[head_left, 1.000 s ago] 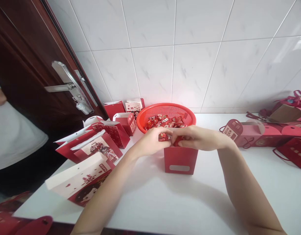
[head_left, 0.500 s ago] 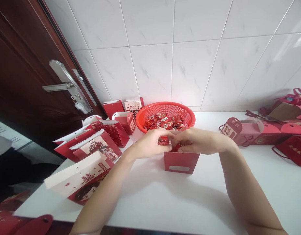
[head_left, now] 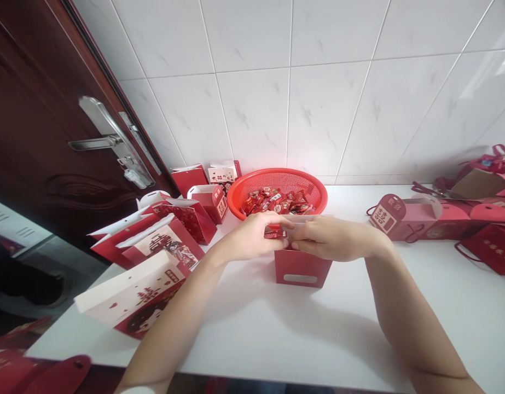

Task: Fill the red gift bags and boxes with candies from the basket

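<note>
A red box (head_left: 302,269) with a pale oval slot stands upright on the white table. My left hand (head_left: 254,236) is at the box's left upper edge, its fingers closed around a small red wrapped candy (head_left: 276,234). Over the box's top right side is my right hand (head_left: 330,238), fingers bent together at the opening; whatever it may hold is hidden. Just behind both hands sits a red mesh basket (head_left: 318,189) with several red wrapped candies (head_left: 277,201) in it.
Red and white gift bags (head_left: 131,290) and a small box (head_left: 207,200) stand on the left. Pink and red boxes (head_left: 416,219) line the right side. A dark door (head_left: 39,109) and a tiled wall (head_left: 252,109) border the table.
My right hand's fingers have shifted slightly left and closer together over the box opening. The red candy beneath them no longer shows. My left hand stays around its candy.
</note>
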`<control>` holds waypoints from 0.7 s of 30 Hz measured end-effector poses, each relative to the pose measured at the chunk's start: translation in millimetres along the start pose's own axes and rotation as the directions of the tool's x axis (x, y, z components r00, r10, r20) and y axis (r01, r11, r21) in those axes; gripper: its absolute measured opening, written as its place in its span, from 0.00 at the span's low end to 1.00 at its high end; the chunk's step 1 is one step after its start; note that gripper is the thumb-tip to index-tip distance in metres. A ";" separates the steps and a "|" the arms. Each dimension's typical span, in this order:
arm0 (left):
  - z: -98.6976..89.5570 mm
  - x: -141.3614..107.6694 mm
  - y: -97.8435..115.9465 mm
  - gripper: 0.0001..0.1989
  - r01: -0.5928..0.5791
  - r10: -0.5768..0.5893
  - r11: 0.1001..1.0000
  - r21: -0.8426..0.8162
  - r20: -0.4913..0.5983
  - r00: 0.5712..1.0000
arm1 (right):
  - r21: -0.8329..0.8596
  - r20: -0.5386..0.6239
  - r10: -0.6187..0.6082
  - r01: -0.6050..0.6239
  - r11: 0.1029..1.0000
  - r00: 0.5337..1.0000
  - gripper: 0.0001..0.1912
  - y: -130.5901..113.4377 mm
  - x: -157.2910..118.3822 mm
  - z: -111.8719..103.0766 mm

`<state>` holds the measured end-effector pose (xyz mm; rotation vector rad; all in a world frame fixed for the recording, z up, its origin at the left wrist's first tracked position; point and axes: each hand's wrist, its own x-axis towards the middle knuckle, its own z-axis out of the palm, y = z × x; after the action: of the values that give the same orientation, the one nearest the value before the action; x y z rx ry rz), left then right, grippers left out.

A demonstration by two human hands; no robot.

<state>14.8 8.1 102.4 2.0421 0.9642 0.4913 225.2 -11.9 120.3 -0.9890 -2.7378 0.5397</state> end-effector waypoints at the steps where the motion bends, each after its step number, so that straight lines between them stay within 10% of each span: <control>1: 0.1 -0.2 -0.2 0.19 0.001 -0.001 1.000 -0.002 -0.001 1.000 | 0.010 0.016 0.007 -0.008 1.000 1.000 0.14 0.3 0.2 -0.1; 9: -1.1 1.0 -5.0 0.16 -0.063 0.063 0.997 -0.034 0.004 0.998 | 0.118 0.110 0.091 -0.104 0.988 0.990 0.14 3.3 3.9 -4.7; 21: -1.1 0.2 -3.3 0.15 -0.006 0.006 0.999 -0.041 -0.010 1.000 | 0.427 -0.079 0.199 -0.147 0.892 0.977 0.07 1.9 1.6 -8.8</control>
<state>12.7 10.0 100.4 2.0079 0.9467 0.5208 227.6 -7.2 127.7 -1.1096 -2.2945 1.0112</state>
